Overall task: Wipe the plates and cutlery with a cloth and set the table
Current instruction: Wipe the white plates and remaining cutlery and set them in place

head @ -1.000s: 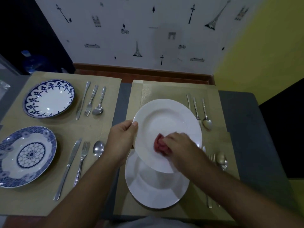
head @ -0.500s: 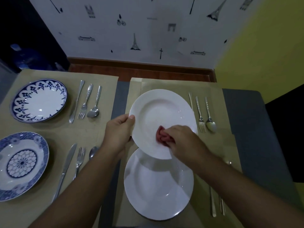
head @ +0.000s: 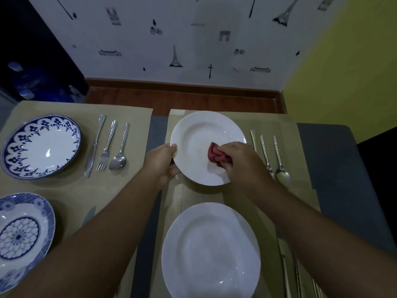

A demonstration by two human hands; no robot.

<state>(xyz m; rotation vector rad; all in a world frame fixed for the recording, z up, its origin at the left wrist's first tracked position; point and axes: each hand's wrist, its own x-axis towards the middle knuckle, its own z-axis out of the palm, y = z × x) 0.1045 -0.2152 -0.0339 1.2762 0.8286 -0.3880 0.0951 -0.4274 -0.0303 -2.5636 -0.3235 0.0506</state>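
In the middle of the worktop (head: 335, 160), at about 12 o'clock from the person, sits a white plate (head: 197, 143). The left hand (head: 160, 162) grips its rim at the plate's 9 o'clock side, thumb on top and fingers under. The right hand (head: 238, 162) is closed around a bunched red cloth (head: 216, 154) and presses it on the plate, toward its 4 o'clock part. I cannot tell if the plate rests flat on the tan mat (head: 285, 125) or is lifted a little.

A second white plate (head: 211, 252) lies on the same mat at 6 o'clock, closer to the person, apart from the first one.

At 3 o'clock of the held plate lie a knife (head: 253, 136), a fork (head: 265, 151) and a spoon (head: 281, 166) side by side.

At 9 o'clock, on the other mat (head: 71, 190), is a blue and white bowl (head: 41, 146) with its own knife (head: 94, 145), fork (head: 106, 147) and spoon (head: 119, 151) just beside it. At 7 o'clock is a blue flower plate (head: 19, 235)
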